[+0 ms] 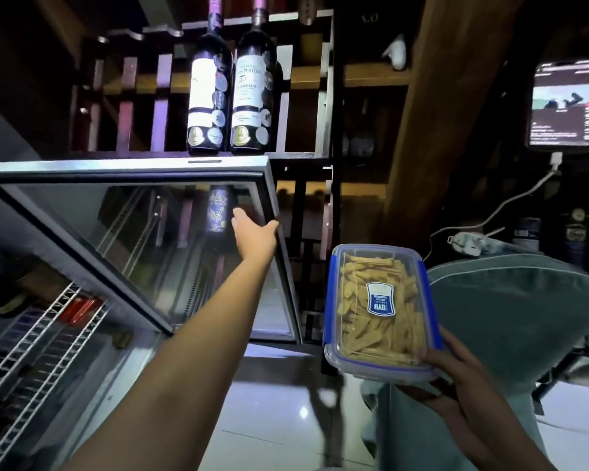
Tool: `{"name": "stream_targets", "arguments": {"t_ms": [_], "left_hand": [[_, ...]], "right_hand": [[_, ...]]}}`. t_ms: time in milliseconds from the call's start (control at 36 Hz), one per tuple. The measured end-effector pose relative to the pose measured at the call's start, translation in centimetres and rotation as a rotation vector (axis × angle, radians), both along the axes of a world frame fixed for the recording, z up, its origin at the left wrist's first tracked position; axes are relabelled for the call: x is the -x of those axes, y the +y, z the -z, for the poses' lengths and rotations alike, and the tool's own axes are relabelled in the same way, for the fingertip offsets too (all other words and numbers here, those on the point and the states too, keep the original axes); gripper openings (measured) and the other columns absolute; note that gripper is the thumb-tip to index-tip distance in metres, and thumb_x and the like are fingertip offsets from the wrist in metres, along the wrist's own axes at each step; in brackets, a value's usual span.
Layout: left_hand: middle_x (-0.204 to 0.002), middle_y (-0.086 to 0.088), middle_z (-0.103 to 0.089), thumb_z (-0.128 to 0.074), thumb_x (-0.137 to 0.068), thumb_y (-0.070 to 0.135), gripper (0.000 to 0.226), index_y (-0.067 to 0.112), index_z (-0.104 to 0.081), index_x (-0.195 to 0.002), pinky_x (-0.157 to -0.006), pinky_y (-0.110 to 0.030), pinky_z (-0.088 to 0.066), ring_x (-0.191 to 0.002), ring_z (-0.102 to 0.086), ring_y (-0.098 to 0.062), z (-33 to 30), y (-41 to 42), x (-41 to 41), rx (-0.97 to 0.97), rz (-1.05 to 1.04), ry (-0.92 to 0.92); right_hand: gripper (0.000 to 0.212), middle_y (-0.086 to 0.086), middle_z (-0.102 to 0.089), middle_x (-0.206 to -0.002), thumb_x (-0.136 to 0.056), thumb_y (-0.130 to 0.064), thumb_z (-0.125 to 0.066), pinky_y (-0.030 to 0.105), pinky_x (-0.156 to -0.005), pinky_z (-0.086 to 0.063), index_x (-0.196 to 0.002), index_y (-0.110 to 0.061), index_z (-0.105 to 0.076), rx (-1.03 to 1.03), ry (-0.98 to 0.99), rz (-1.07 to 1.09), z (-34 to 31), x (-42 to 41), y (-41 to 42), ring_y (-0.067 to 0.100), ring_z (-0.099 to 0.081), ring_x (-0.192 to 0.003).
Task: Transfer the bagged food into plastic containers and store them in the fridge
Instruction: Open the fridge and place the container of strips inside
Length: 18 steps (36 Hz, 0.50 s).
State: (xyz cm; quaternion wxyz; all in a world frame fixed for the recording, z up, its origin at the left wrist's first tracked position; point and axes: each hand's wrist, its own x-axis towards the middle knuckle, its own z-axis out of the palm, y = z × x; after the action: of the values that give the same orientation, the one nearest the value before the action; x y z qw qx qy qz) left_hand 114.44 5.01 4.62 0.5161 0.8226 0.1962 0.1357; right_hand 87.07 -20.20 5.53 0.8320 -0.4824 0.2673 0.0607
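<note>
Left hand [254, 229] reaches out at arm's length, its grip on the free edge of the glass fridge door [170, 239], thumb hooked over the metal frame, fingers on the glass; door stands swung open. Right hand [456, 375] has its grip clamped on the near end of one plastic container [374, 311], fingers curled over the lid corner, palm under the base; container is held in the air, right of and nearer than the left grip, outside the fridge. Lid is clear with blue clips and a blue sticker; yellow strip-shaped food fills it. Below left of the left grip, white wire fridge shelves [38, 338] carry dark and red items, too blurred to count. Nothing between container and the fridge opening except the left forearm. Above the left grip two wine bottles [232, 93] stand side by side on the fridge top against a dark wooden rack; one more bottle shows through the door glass. Right of the container, a grey-green cushioned seat [510, 311]. Far upper right, one lit phone [563, 107] hangs upright with a white cable running to a white plug. Floor [286, 419] is glossy white tile; room dim.
</note>
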Motion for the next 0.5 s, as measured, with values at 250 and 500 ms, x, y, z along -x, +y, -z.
{"name": "stream_targets", "arguments": {"t_ms": [250,500], "left_hand": [[-0.115,0.021,-0.063,-0.075,-0.075,0.054,0.045,0.041,-0.062,-0.115,-0.087,-0.028,-0.054,-0.109,-0.059,0.000,-0.3,6.1,12.8,0.358,0.244,-0.013],[-0.143,0.016,-0.054,-0.076,-0.077,0.044,0.071,0.048,-0.044,-0.141,-0.100,-0.047,-0.052,-0.130,-0.054,-0.013,0.3,11.0,31.0,0.649,0.229,0.154]], "right_hand": [[0.065,0.008,-0.077,-0.106,-0.046,-0.022,-0.082,0.041,-0.060,-0.059,-0.109,-0.034,-0.074,-0.007,0.011,-0.181,1.2,-2.4,3.5,0.027,-0.076,-0.085],[0.063,0.006,-0.076,-0.110,-0.051,-0.024,-0.080,0.050,-0.074,-0.061,-0.111,-0.039,-0.073,-0.003,-0.005,-0.508,1.9,-4.6,13.1,0.029,-0.074,-0.095]]}}
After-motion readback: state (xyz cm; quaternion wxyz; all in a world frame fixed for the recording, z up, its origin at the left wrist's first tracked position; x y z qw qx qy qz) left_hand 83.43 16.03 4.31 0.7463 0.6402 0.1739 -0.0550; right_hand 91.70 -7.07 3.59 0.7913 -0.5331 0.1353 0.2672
